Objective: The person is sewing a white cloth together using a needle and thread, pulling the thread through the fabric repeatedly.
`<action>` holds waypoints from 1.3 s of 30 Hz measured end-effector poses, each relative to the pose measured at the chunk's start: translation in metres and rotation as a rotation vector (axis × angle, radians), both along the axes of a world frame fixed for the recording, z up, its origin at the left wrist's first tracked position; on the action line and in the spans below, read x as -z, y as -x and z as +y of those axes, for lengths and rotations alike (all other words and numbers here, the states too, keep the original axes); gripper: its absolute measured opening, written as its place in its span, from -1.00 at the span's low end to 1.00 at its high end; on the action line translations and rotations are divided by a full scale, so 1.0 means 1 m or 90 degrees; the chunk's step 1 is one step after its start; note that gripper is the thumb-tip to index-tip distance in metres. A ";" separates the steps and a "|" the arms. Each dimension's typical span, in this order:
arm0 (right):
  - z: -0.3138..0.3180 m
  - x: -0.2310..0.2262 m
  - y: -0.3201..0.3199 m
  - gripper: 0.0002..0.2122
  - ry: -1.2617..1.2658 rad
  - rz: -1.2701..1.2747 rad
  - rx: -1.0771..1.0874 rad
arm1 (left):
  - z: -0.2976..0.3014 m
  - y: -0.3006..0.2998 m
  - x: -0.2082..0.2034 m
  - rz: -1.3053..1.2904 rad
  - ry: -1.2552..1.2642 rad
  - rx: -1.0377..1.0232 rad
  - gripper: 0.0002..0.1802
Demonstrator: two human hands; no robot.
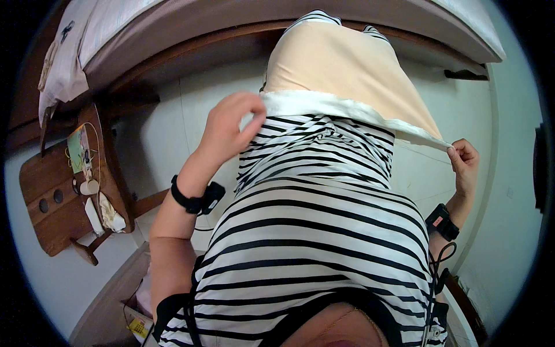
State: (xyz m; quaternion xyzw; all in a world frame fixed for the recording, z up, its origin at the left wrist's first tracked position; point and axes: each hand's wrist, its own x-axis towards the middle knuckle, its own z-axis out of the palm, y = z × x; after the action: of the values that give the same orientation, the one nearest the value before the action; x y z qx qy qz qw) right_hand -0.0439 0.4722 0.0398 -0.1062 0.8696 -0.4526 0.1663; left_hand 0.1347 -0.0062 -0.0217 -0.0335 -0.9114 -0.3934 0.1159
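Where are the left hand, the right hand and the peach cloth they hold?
left hand (226, 124), head view, on the back of the hand.
right hand (465, 159), head view, on the knuckles pinching the hem.
peach cloth (335, 66), head view, on its upper middle.

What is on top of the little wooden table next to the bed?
On the wooden bedside table lie a small round cup-like thing, a crumpled white cloth or tissue, a green card and thin cords. The tabletop beneath them is hidden.
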 end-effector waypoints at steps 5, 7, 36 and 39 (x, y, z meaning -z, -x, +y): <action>-0.005 0.001 0.001 -0.86 0.022 -0.011 0.010 | 0.010 0.027 0.007 -0.141 -0.149 -0.088 -0.88; -0.005 0.003 0.002 -0.86 0.021 0.003 0.004 | 0.008 0.028 0.010 -0.107 -0.101 -0.057 -0.88; 0.002 0.010 0.001 -0.86 0.039 -0.013 0.035 | 0.010 0.020 -0.023 -0.052 -0.014 0.020 -0.86; 0.002 0.012 0.003 -0.86 0.037 -0.010 0.024 | 0.005 0.019 -0.021 0.056 0.132 0.042 -0.83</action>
State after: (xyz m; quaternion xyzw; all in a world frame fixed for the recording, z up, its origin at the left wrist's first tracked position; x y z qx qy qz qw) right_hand -0.0471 0.4743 0.0273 -0.0907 0.8564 -0.4819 0.1615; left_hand 0.1162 -0.0011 -0.0002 -0.0927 -0.9395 -0.2991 0.1387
